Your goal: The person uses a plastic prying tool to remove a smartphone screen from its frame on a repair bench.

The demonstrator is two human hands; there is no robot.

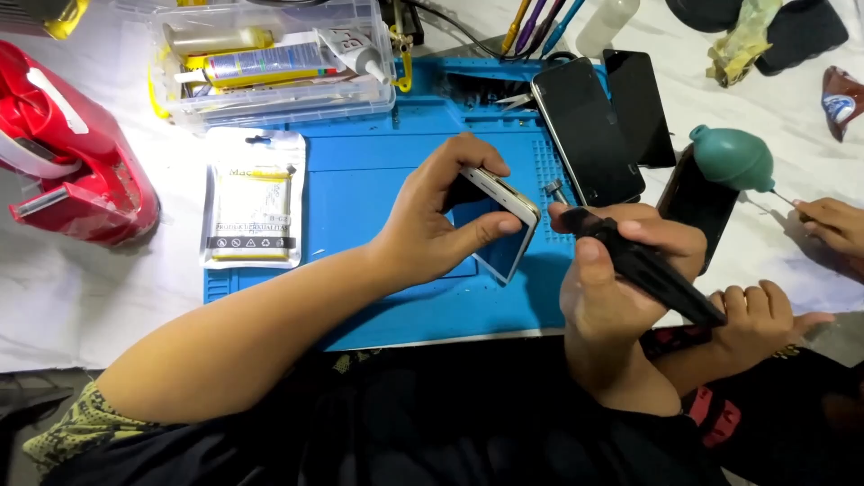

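On the blue repair mat (378, 180) the left hand (432, 220) held a gold-edged smartphone (504, 225) tilted up on its long edge, thumb pressed along the near side and fingers curled over the top, pinching the body. The right hand (612, 270) was wrapped in a fist around a black-handled tool (648, 270), its metal tip (555, 191) just beside the phone's upper corner. Judging from this, the phone looked still assembled and the work at an early stage. A second phone (585, 130) lay face up at the mat's far right corner, untouched. A packaged battery (252, 202) sat sealed at the mat's left edge. Another person's small hands (765, 315) rested beyond the mat's right edge, near a teal dust blower (733, 157).
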